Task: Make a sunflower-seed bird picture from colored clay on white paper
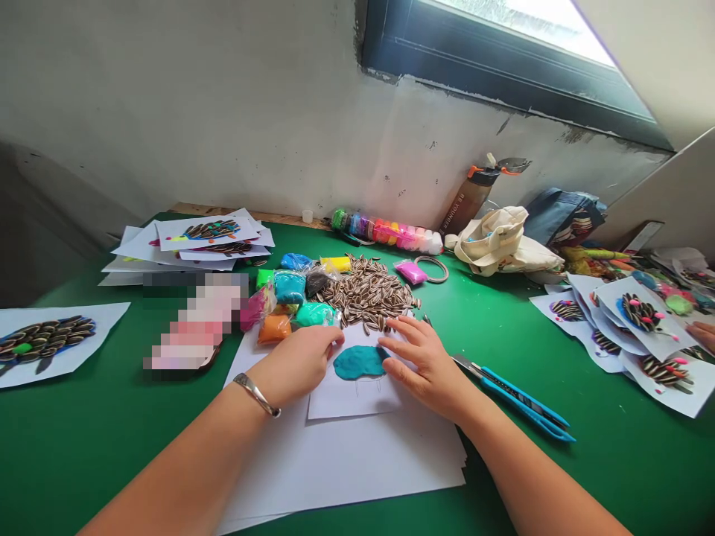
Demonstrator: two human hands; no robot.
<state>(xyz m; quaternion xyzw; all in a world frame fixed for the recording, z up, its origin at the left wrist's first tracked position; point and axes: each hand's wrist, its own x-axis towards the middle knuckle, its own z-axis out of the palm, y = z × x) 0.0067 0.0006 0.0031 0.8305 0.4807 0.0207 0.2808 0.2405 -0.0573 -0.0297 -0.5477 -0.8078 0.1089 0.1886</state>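
- Left hand (296,365): flat and open, palm down, holding nothing, its fingertips on the card at the 10 o'clock side of the teal clay, with a silver bangle (257,394) on the wrist.
- Right hand (427,365): fingers spread, holding nothing, resting on the card, with its fingertips (385,346) touching the 3 o'clock end of the clay.
- Teal clay (358,362): one flattened, rounded patch lying between the hands on a white card (357,398) with faint pencil lines below it. That card sits on a stack of white paper (340,469).
- Taking the clay as the clock's centre, sunflower seeds (366,294) lie heaped loose on the green counter (620,461) at 12 o'clock, just touching the card.
- Clear plastic bags of modelling clay surround the seeds from 10 to 12 o'clock: orange (273,328), green (316,315), blue (289,286), pink (257,307) and yellow (336,263). A pink bag (410,272) lies at 1 o'clock.
- A clear tube of coloured clay pots (385,231) lies along the far edge, against the wall.
- A blue utility knife (514,398) lies at 3 o'clock, just beside the right hand.
- Seed-and-clay pictures (631,335) are piled at 3 o'clock near the right edge, where a co-worker's hand (704,335) enters.
- Green counter stretches between the knife and that pile.
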